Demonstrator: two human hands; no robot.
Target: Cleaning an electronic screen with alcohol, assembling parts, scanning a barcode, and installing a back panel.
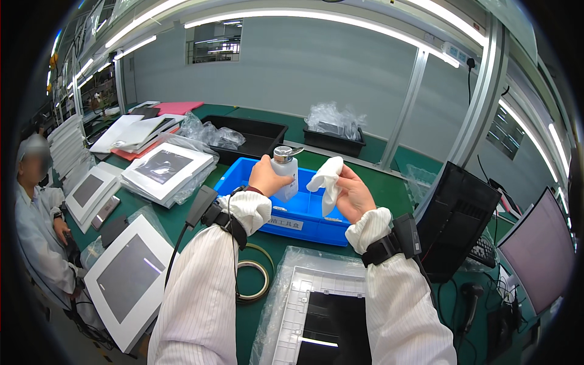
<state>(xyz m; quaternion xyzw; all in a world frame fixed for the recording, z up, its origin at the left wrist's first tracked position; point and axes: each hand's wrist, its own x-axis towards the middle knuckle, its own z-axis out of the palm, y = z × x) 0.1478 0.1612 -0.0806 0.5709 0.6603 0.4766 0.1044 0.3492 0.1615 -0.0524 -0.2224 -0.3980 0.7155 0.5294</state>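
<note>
My left hand (266, 176) is wrapped round a translucent dispenser bottle (286, 182) with a metal pump top, its lid flipped up. To its right, my right hand (354, 196) pinches a crumpled white cloth (328, 177). Both hands are over a blue plastic bin (304, 229) with a label on its front wall. Nearer to me, between my forearms, a white-framed panel (292, 316) with a dark centre lies on clear plastic wrap. Rolls of tape (265, 281) lie beside my left forearm.
White-framed panels (137, 280) and bagged ones (188, 173) cover the left side. Black trays (267, 135) with plastic bags stand behind the bin. On the right are a black monitor (453, 225), another screen (541, 249) and a handheld scanner (470, 298). A person (42, 225) sits at far left.
</note>
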